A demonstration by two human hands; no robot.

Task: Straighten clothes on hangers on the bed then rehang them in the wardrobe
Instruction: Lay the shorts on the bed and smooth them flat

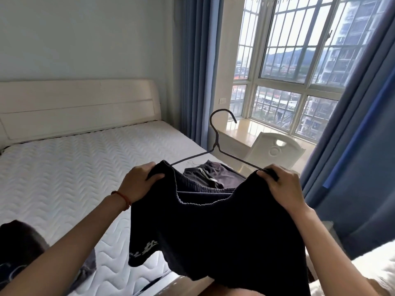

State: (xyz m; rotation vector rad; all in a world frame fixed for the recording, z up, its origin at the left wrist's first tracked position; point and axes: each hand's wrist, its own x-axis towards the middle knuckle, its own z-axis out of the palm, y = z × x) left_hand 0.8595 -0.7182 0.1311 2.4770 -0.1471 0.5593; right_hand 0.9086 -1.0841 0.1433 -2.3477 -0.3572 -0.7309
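We note left hand (pixel 137 182) and right hand (pixel 280 184), each grip pinching a shoulder of the dark knit top (pixel 213 229) on a thin black wire hanger (pixel 217 144), mid-frame above the quilted white mattress (pixel 74 167).

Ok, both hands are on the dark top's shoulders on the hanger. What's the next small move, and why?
Probably tug the left shoulder outward with the left hand. The dark top looks bunched there, the neckline sags below the wire hanger, while the right hand already pinches fabric at the hanger's end.

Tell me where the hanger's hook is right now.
In the head view, the hook stands centre frame, above the dark top held between both hands, against the window sill.
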